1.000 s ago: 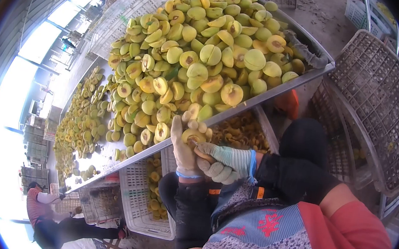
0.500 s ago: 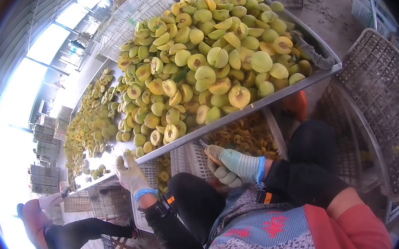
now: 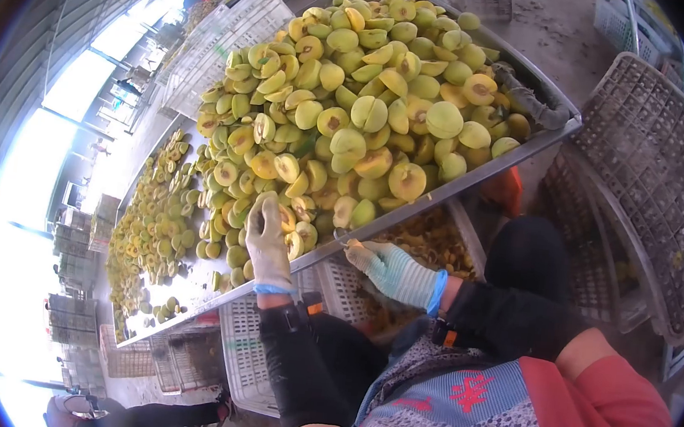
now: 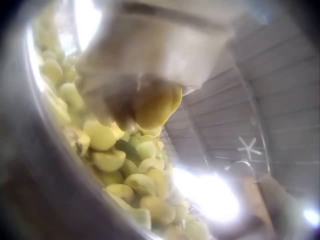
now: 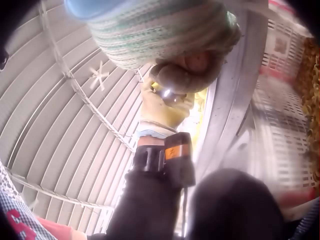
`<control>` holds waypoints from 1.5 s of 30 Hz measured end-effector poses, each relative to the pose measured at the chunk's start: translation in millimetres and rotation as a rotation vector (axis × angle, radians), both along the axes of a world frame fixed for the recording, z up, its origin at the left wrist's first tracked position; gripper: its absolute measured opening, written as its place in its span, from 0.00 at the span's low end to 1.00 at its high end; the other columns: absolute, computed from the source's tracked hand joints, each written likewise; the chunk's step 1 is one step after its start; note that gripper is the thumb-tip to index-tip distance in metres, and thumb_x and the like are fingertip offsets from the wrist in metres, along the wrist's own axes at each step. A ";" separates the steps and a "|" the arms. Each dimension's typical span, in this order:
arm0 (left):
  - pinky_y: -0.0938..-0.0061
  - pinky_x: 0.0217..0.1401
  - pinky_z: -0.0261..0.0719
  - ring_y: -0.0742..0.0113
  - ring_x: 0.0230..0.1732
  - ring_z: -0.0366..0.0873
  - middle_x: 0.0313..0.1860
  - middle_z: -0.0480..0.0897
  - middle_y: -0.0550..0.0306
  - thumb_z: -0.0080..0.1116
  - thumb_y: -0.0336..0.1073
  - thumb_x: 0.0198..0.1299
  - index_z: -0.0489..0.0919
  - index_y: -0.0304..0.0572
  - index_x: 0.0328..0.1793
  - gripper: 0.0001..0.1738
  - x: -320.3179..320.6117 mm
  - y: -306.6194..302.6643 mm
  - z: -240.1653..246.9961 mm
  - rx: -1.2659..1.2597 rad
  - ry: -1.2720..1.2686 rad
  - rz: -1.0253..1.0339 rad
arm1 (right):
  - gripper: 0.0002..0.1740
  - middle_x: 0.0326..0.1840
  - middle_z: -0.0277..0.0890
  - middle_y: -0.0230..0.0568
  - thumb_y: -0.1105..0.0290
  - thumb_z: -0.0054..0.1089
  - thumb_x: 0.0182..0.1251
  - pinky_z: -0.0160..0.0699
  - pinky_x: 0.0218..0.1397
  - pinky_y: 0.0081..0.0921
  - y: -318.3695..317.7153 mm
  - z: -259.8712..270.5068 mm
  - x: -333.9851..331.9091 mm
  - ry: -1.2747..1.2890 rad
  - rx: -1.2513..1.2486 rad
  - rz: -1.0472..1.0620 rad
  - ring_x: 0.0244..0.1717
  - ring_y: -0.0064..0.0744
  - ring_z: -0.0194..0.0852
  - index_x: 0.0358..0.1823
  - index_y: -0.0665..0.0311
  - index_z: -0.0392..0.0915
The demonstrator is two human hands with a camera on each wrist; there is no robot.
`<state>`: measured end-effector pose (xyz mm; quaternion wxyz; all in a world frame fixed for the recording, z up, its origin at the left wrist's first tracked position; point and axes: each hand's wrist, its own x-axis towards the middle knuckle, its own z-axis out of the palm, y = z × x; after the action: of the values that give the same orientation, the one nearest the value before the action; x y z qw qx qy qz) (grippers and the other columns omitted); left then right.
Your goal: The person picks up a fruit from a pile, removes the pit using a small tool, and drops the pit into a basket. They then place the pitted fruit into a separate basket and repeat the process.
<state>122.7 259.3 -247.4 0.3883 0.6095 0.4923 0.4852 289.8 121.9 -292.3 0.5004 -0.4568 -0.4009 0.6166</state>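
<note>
Halved yellow-green fruits (image 3: 368, 114) lie heaped on a metal-edged table (image 3: 443, 192). The gloved left hand (image 3: 267, 243) reaches over the table's near edge into the heap, its fingers bent. In the left wrist view, a yellow fruit piece (image 4: 156, 107) shows at that blurred hand (image 4: 160, 55), gripped by the fingers. The right hand (image 3: 394, 273), in a striped glove, is just outside the edge, curled round a small tool whose thin metal tip (image 3: 340, 234) points at the heap. The right wrist view shows its curled fingers (image 5: 187, 75); the tool's handle is mostly hidden.
Below the table edge are white crates (image 3: 250, 353) and a container of brownish-orange pieces (image 3: 430, 234). Brown plastic crates (image 3: 652, 161) stand at the right. Grey cloth (image 3: 534, 100) lies in the table's right corner. Another person (image 3: 141, 421) is at the lower left.
The left hand first held a fruit against the right hand, then moved left to the table edge without it, and is now up at the heap. The right hand has stayed near the edge with the tool.
</note>
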 end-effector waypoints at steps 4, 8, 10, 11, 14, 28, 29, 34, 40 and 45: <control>0.71 0.50 0.82 0.65 0.51 0.79 0.50 0.81 0.51 0.49 0.46 0.76 0.78 0.33 0.62 0.23 17.2 -45.9 1.1 0.114 -0.068 -0.208 | 0.21 0.36 0.83 0.56 0.56 0.50 0.80 0.79 0.46 0.38 5.9 2.2 -8.7 -0.190 0.315 -0.116 0.37 0.50 0.82 0.53 0.70 0.79; 0.68 0.52 0.81 0.62 0.46 0.81 0.44 0.83 0.48 0.44 0.61 0.74 0.78 0.31 0.61 0.36 42.8 -70.0 2.4 -0.118 -0.259 -0.199 | 0.23 0.36 0.81 0.62 0.53 0.50 0.79 0.79 0.45 0.41 2.8 10.6 -5.0 -0.246 0.328 -0.127 0.40 0.61 0.81 0.50 0.71 0.79; 0.67 0.54 0.80 0.62 0.46 0.80 0.45 0.83 0.48 0.44 0.60 0.74 0.79 0.31 0.61 0.34 52.8 -78.7 3.3 -0.242 -0.494 -0.199 | 0.25 0.36 0.81 0.63 0.52 0.50 0.79 0.79 0.45 0.43 1.3 13.6 -1.7 -0.299 0.303 -0.116 0.41 0.63 0.81 0.48 0.70 0.79; 0.67 0.55 0.80 0.62 0.46 0.80 0.46 0.83 0.48 0.45 0.59 0.74 0.79 0.32 0.61 0.34 56.7 -83.1 4.6 -0.305 -0.610 -0.197 | 0.25 0.36 0.81 0.63 0.51 0.49 0.79 0.79 0.45 0.44 1.0 13.8 -1.0 -0.329 0.286 -0.106 0.41 0.63 0.81 0.47 0.70 0.79; 0.65 0.56 0.79 0.62 0.46 0.80 0.45 0.83 0.49 0.45 0.57 0.74 0.79 0.31 0.59 0.32 69.5 -92.8 10.1 -0.278 -0.636 -0.074 | 0.26 0.36 0.81 0.64 0.50 0.47 0.79 0.79 0.45 0.46 1.8 6.9 -6.2 -0.328 0.279 -0.096 0.42 0.65 0.81 0.46 0.70 0.79; 0.65 0.43 0.82 0.59 0.37 0.79 0.39 0.81 0.49 0.46 0.61 0.73 0.80 0.35 0.50 0.32 78.9 -104.2 4.5 -0.294 -0.657 0.053 | 0.25 0.43 0.82 0.61 0.51 0.48 0.79 0.78 0.54 0.40 -13.6 1.6 -17.1 -0.115 0.164 -0.089 0.48 0.59 0.81 0.49 0.70 0.80; 0.65 0.43 0.82 0.59 0.37 0.79 0.39 0.81 0.50 0.46 0.62 0.73 0.80 0.35 0.50 0.32 78.6 -104.3 3.9 -0.287 -0.666 0.042 | 0.25 0.43 0.82 0.61 0.51 0.48 0.79 0.78 0.54 0.41 -15.2 5.9 -16.4 -0.112 0.173 -0.111 0.48 0.59 0.81 0.49 0.70 0.80; 0.66 0.42 0.82 0.59 0.35 0.80 0.37 0.81 0.50 0.42 0.60 0.75 0.80 0.35 0.47 0.32 70.2 -98.2 -10.4 -0.208 -0.543 -0.039 | 0.26 0.44 0.82 0.62 0.51 0.47 0.79 0.78 0.54 0.41 -13.1 4.0 -11.9 -0.169 0.138 -0.055 0.49 0.59 0.82 0.51 0.70 0.80; 0.66 0.43 0.82 0.59 0.34 0.80 0.37 0.81 0.51 0.41 0.58 0.76 0.80 0.35 0.45 0.30 66.3 -99.0 -9.2 -0.233 -0.414 -0.097 | 0.26 0.45 0.82 0.61 0.51 0.48 0.79 0.78 0.53 0.38 -12.1 -11.0 -12.7 -0.134 0.176 -0.055 0.48 0.55 0.82 0.51 0.70 0.81; 0.66 0.44 0.82 0.60 0.37 0.80 0.40 0.82 0.53 0.42 0.57 0.76 0.79 0.38 0.46 0.28 73.2 -104.4 -4.0 -0.259 -0.598 -0.077 | 0.27 0.44 0.83 0.59 0.50 0.49 0.79 0.79 0.51 0.36 -7.7 -16.0 -15.9 0.072 0.116 0.008 0.45 0.50 0.83 0.51 0.70 0.81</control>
<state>195.9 155.0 -251.4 0.6078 0.4038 0.3906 0.5612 274.0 114.2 -308.3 0.5377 -0.4031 -0.4193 0.6104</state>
